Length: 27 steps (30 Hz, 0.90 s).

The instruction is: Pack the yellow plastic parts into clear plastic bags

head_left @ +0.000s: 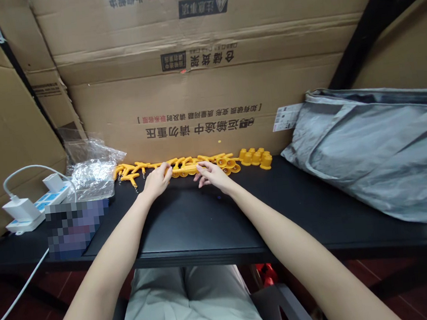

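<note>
At the back of the black desk, my left hand is closed, with its fingertips on a yellow plastic piece in the row; its exact shape is partly hidden. My right hand is a little to the right, fingers loosely bent and apart, the index fingertip touching the yellow pieces between the hands. Left of my left hand lie yellow T-handled corkscrews with metal spirals. Yellow cups lie on their sides right of my right hand. Beyond them several yellow flanged caps stand in a group.
A cardboard sheet stands behind the row. On the left are a clear plastic bag, a white power strip with chargers and cable, and a blurred-out dark item. A grey bag occupies the right side of the desk.
</note>
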Available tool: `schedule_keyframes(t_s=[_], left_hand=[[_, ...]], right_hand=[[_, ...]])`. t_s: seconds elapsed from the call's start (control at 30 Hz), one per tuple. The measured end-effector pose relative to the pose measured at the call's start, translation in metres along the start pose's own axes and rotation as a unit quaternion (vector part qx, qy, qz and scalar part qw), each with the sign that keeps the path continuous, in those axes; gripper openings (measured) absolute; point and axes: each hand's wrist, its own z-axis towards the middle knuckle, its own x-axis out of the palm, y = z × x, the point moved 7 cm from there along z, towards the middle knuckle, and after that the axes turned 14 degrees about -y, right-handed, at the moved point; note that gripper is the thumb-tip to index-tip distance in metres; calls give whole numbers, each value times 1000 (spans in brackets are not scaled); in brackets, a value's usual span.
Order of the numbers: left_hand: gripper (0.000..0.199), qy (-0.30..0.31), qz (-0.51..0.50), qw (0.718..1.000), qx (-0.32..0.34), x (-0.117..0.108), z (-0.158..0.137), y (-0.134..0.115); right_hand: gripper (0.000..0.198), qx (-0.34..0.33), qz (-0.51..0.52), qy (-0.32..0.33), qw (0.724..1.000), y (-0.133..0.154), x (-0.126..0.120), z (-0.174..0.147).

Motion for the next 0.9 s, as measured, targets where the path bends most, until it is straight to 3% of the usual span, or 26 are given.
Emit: schedule_keyframes(t_s=[0.43, 0.9], left_hand=[[33, 2, 10, 1000, -2, 0, 1, 1], [30, -7, 9, 1000, 3, 0, 1, 2]], right_hand=[[29, -8, -1, 21, 1000, 1, 0, -1], [25, 2, -19, -14, 1000, -1, 0, 1]])
